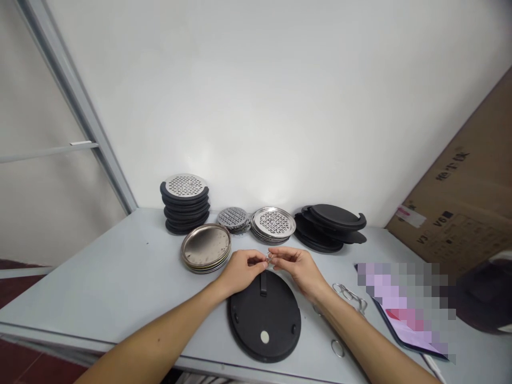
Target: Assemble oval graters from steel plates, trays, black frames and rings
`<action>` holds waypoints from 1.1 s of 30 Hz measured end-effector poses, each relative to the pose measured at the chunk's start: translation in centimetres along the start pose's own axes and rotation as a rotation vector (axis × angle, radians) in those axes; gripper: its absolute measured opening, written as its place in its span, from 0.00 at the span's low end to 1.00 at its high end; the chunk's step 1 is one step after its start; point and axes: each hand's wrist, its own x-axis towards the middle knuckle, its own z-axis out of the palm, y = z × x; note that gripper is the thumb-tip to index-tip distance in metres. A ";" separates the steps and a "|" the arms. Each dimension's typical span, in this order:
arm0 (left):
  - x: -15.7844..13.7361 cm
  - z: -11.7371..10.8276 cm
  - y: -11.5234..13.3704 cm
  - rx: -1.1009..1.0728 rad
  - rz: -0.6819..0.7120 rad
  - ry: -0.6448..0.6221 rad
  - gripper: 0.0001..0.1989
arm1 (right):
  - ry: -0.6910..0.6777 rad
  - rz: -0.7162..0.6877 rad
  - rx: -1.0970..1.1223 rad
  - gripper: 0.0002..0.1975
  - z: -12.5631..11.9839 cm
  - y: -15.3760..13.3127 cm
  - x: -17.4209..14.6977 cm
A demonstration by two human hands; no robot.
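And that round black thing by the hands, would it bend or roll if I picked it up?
The black disc probably wouldn't bend much, because its edge looks thick and its face flat. It might roll if you stood it up, since its outline is round. Its narrow strap looks thin, so that part may bend more easily.

"V3" (422, 238) and "V6" (439, 221) on cardboard box (460, 194)

Metal ring (270, 257) between fingers (259, 266)
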 end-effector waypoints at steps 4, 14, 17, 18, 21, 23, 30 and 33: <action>-0.1 0.1 0.4 0.035 0.009 0.032 0.08 | 0.031 -0.181 -0.220 0.12 0.3 0.1 -0.1; -0.6 0.3 1.9 0.176 0.147 0.085 0.11 | 0.044 -0.232 -0.284 0.17 0.6 -0.4 -0.5; -0.7 0.1 2.5 0.153 0.132 0.075 0.12 | 0.018 -0.132 -0.213 0.19 0.3 -0.6 -0.3; -0.7 0.0 2.7 0.133 0.128 0.075 0.13 | -0.018 -0.083 -0.157 0.19 0.3 -0.6 -0.2; -0.7 -0.2 3.7 0.025 0.128 0.064 0.16 | -0.149 0.083 0.086 0.18 0.5 -0.8 -0.3; -0.8 -0.2 4.3 -0.079 0.129 0.046 0.17 | -0.224 0.188 0.256 0.18 0.7 -0.9 -0.5; -0.8 0.6 4.7 -0.574 0.061 -0.008 0.15 | -0.253 0.448 0.416 0.18 1.8 -0.5 -1.5; -0.5 0.7 3.8 -0.793 -0.009 0.073 0.14 | -0.332 0.471 0.400 0.22 2.1 -0.7 -1.8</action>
